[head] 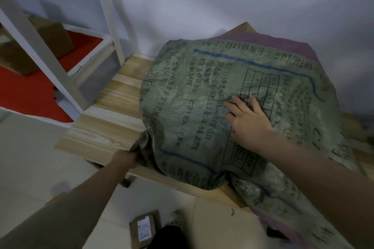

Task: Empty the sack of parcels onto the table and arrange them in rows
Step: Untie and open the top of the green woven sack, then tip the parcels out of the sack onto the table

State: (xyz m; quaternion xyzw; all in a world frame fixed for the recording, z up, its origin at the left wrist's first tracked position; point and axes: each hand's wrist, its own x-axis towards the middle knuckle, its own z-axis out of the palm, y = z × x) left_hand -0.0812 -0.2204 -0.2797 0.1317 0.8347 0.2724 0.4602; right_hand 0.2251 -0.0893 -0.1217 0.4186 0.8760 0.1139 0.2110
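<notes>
Gripping a bunched corner of the sack (232,91) at lower left, your left hand (126,158) holds tight; your right hand (250,121) presses flat, fingers spread, on the sack filling the table (105,133) at frame centre.

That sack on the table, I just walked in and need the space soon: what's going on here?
A person is working on a bulging green sack lying on the wooden table. The left hand grips a bunched corner at the table's near edge; the right hand presses flat on top. No parcels lie on the table yet; one parcel is on the floor.
</notes>
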